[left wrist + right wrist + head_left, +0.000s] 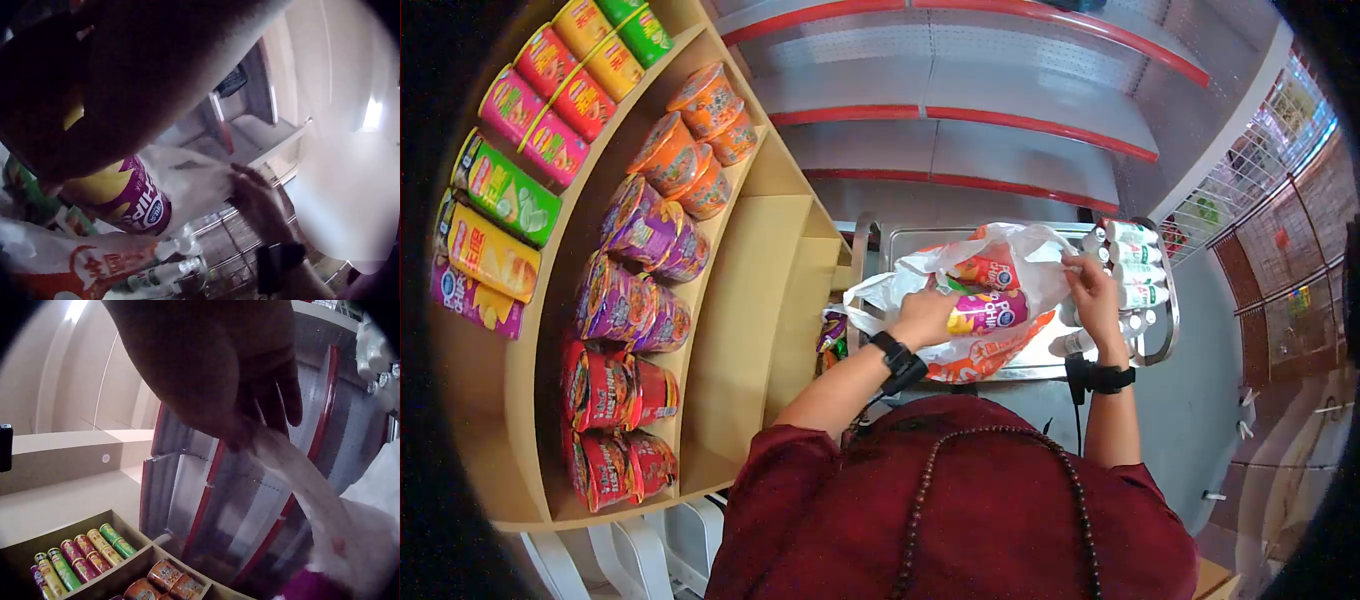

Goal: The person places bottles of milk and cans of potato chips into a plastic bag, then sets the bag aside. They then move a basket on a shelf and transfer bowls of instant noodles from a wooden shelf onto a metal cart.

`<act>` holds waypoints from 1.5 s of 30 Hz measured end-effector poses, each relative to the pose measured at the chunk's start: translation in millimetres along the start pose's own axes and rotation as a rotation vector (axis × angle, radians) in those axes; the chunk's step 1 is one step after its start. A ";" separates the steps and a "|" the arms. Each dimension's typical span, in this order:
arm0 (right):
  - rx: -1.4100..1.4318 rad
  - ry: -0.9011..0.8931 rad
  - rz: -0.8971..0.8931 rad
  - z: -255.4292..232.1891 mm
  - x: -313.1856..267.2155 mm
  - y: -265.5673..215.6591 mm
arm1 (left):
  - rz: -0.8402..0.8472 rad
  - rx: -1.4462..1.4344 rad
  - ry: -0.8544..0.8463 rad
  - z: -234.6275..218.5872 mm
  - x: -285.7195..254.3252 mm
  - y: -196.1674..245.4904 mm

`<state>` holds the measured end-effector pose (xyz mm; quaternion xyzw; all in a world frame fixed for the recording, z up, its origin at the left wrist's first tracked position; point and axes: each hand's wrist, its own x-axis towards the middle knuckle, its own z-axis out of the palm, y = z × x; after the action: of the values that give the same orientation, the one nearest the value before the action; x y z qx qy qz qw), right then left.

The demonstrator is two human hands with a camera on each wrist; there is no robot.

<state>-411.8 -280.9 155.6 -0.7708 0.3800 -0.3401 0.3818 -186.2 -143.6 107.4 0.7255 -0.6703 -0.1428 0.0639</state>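
Note:
A white plastic bag with orange print (1050,245) lies open on a metal cart. Inside it are a purple chip canister (997,312) and a red chip canister (990,268), with something green between them. My left hand (925,318) reaches into the bag and grips the purple canister by its left end; the wrist view shows the yellow chip picture on its side (140,194) beside the palm. My right hand (1093,290) pinches the bag's right edge and holds it up, the film stretching away from the fingertips in the right wrist view.
White bottles (1135,262) stand packed at the cart's right end, inside its raised metal rim (1172,310). To the left, a wooden shelf (775,235) carries cup noodles (670,155) and chip canisters (505,190). Grey shelves with red edges (1020,120) rise behind the cart.

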 end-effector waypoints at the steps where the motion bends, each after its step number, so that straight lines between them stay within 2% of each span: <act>1: 0.001 -0.020 0.018 -1.0 -2.1 0.6 | 0.044 -0.051 0.043 14.9 9.3 0.0; 3: 0.001 -0.037 0.044 -2.6 -5.5 1.4 | 0.037 -0.076 0.033 32.6 25.1 4.0; 5: -0.016 0.014 0.015 -4.3 -6.1 -0.8 | 0.037 0.122 0.237 52.1 37.6 0.1; 6: -0.017 0.016 0.019 -6.5 -6.1 -1.8 | -0.011 0.081 0.069 54.0 41.8 -1.7; 7: -0.060 0.016 0.012 -8.9 -5.5 -3.0 | -0.007 0.080 0.067 56.4 45.3 -5.8; 9: -0.106 0.015 0.005 -12.0 -4.3 -1.9 | -0.137 0.039 -0.181 55.1 47.2 -15.2; 10: -0.102 0.005 0.044 -13.7 -3.7 -0.4 | -0.160 0.008 -0.052 56.2 39.5 -20.0; 12: -0.097 -0.008 0.084 -15.2 -3.2 4.7 | -0.200 -0.018 -0.073 28.2 27.0 -37.7; 13: -0.080 0.024 0.057 -14.6 -2.0 10.2 | -0.214 0.083 0.178 15.3 6.2 -42.4; 14: -0.061 0.055 0.029 -13.7 -0.6 15.0 | -0.243 0.237 0.270 12.2 -8.3 -60.7; 15: -0.056 0.053 0.026 -12.9 0.9 18.4 | -0.418 0.148 0.329 19.7 -16.9 -81.2; 16: -0.043 0.060 0.028 -12.7 2.6 21.3 | -0.496 0.026 0.366 27.5 -28.9 -106.7; 19: 0.000 0.061 0.009 -10.9 11.8 20.3 | -0.613 0.091 0.311 19.3 -71.7 -132.8; 21: -0.040 0.026 0.043 -12.0 17.3 9.5 | -0.883 -0.024 -0.080 15.2 -83.5 -146.1; 22: -0.025 0.038 -0.002 -9.5 20.3 5.9 | -0.892 -0.025 -0.075 16.9 -88.4 -154.2; 24: 0.025 0.044 -0.031 -4.4 24.7 -4.6 | -0.657 -0.462 0.169 18.4 -94.4 -162.1; 25: 0.071 0.056 -0.053 -2.2 26.3 -9.3 | -0.662 -0.464 0.175 23.7 -92.9 -161.3; 27: 0.053 0.049 -0.070 2.6 28.8 -17.7 | -0.503 -0.910 0.255 26.6 -80.1 -138.9; 29: 0.039 0.044 -0.088 4.9 31.1 -21.0 | -0.388 -0.638 0.347 40.7 -70.3 -130.6; 30: 0.035 0.026 -0.084 6.2 31.9 -20.7 | -0.501 -0.467 0.192 41.9 -63.8 -132.4; 31: 0.032 0.009 -0.080 7.2 32.6 -20.8 | -0.602 -0.511 0.182 54.0 -54.7 -140.9; 33: -0.005 0.022 -0.111 0.4 33.2 -24.2 | -0.618 -1.434 0.289 42.4 -46.6 -142.2; 34: -0.050 0.033 -0.134 -5.1 33.6 -23.6 | -0.518 -1.693 0.474 32.8 -38.9 -141.1; 35: -0.051 0.032 -0.139 -10.4 35.6 -18.6 | -0.468 -1.613 0.550 -12.1 -45.7 -121.8; 36: -0.038 0.154 -0.211 -16.4 39.2 -11.3 | -0.419 -1.531 0.624 -60.2 -56.1 -101.9; 37: -0.023 0.276 -0.284 -21.9 43.1 -6.2 | -0.376 -1.503 0.655 -81.4 -59.6 -103.3; 40: 0.201 0.391 -0.246 -46.2 48.0 -22.7 | -0.290 -1.492 0.696 -138.8 -79.1 -80.1; 42: 0.252 0.452 -0.304 -52.5 52.4 -22.9 | -0.242 -1.467 0.740 -154.2 -88.7 -64.9; 44: 0.282 0.459 -0.313 -53.6 51.3 -21.8 | -0.216 -1.389 0.746 -143.1 -92.6 -61.2; 45: 0.201 0.405 -0.239 -52.2 49.2 -15.9 | -0.192 -1.312 0.745 -135.8 -95.0 -59.9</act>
<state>-425.5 -333.1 205.5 -0.6846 0.3192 -0.5662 0.3300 -95.1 -57.2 231.1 0.5942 -0.3161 -0.2627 0.6914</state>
